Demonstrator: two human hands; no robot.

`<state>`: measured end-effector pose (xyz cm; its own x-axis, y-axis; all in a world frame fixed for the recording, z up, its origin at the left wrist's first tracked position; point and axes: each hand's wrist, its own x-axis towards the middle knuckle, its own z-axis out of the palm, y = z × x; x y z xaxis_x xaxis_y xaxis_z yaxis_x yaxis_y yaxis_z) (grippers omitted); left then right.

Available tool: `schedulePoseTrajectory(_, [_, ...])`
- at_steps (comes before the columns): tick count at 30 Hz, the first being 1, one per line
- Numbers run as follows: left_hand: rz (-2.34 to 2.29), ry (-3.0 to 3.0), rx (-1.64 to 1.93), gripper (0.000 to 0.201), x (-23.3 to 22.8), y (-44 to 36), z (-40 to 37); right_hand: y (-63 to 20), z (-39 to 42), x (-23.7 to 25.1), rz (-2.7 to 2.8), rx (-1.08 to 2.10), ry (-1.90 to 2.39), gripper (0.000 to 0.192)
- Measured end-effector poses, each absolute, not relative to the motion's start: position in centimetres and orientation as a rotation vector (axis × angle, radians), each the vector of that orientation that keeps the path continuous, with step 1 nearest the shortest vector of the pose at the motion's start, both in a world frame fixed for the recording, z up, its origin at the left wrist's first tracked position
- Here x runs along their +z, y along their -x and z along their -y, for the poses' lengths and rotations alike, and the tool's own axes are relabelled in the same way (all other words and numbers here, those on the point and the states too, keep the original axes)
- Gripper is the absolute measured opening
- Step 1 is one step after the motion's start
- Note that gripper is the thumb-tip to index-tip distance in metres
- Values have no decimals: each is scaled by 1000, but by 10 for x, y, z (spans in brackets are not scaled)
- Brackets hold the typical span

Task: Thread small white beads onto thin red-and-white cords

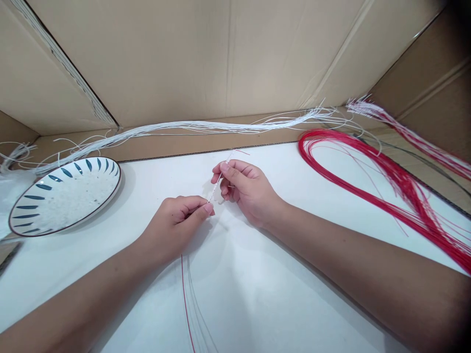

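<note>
Between my two hands runs a thin, pale, knobbly cord (217, 187), slanting up to the right. My left hand (180, 218) pinches its lower part between thumb and fingertips. Higher up, my right hand (248, 189) grips the cord between thumb and index finger, the other fingers curled. A short red thread end (242, 152) sticks out above the right fingertips. Below my left hand a red thread (185, 294) and several thin pale threads (195, 296) trail toward the near edge. Whether tiny beads sit on the cord is too small to tell.
An oval plate (27, 207) with blue dashes holds small whitish, clear bits at the left. White cords (198, 127) stretch along the back beside cardboard walls (176, 59). A red thread bundle (331, 176) loops at the right; a red-and-white bundle (408, 130) lies behind it.
</note>
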<state>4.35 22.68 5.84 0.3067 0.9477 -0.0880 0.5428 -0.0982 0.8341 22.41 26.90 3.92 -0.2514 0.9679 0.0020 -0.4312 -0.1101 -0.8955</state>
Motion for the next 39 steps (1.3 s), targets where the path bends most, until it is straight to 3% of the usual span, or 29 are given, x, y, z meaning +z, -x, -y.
schedulePoseTrajectory(6, [-1300, -1720, 713, 33, 58, -44, -224, -225, -265, 39, 1069, 1779, 752, 44])
schedulePoseTrajectory(9, [-1258, -1702, 807, 33, 58, -45, -223, -225, -265, 38, 1254, 1841, 727, 40])
schedulePoseTrajectory(20, [-1308, -1785, 740, 34, 56, -45, -223, -224, -266, 35, 1145, 1703, 746, 31])
schedulePoseTrajectory(29, [-1282, -1648, 840, 23, 54, -45, -225, -223, -264, 36, 1249, 1651, 794, 48])
schedulePoseTrajectory(39, [-1202, -1553, 834, 17, 53, -45, -227, -224, -262, 38, 1352, 1616, 827, 42])
